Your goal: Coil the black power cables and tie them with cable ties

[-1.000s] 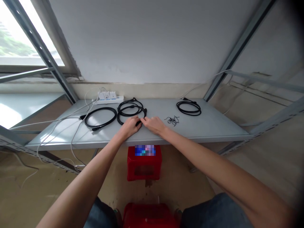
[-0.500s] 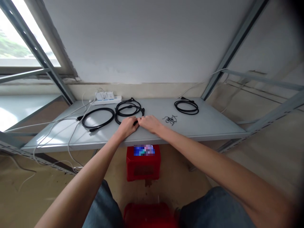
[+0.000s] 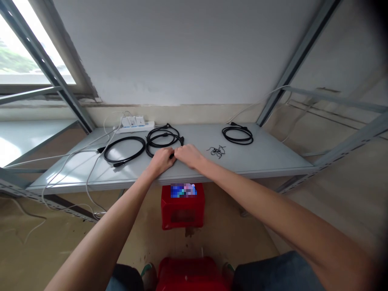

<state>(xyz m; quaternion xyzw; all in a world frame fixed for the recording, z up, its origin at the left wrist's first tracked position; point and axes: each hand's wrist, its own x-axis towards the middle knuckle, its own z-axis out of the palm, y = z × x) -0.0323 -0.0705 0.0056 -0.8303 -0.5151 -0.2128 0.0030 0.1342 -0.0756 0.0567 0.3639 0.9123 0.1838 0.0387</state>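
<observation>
My left hand (image 3: pixel 162 161) and my right hand (image 3: pixel 188 155) meet near the front of the grey shelf. Both are closed at the near side of a coiled black power cable (image 3: pixel 149 150), its loops spreading behind them. A short dark piece shows between the fingers; whether it is cable or a tie I cannot tell. Fingertips are mostly hidden under the hands. To the right of my right hand lies a loose bunch of thin black twist ties (image 3: pixel 217 151). Another black cable (image 3: pixel 124 138) lies in a wide loop on the left.
A coiled black cable (image 3: pixel 237 141) rests at the back right of the shelf (image 3: pixel 266 159). A white power strip (image 3: pixel 136 127) with plugged adapters and trailing white cords stands at the back left. Below are a red stool (image 3: pixel 182 214) with a blurred screen on it and another red stool (image 3: pixel 188 275).
My hands stay together at the cable with only a slight shift. My legs have moved lower and apart, and feet now show beside the nearer stool.
</observation>
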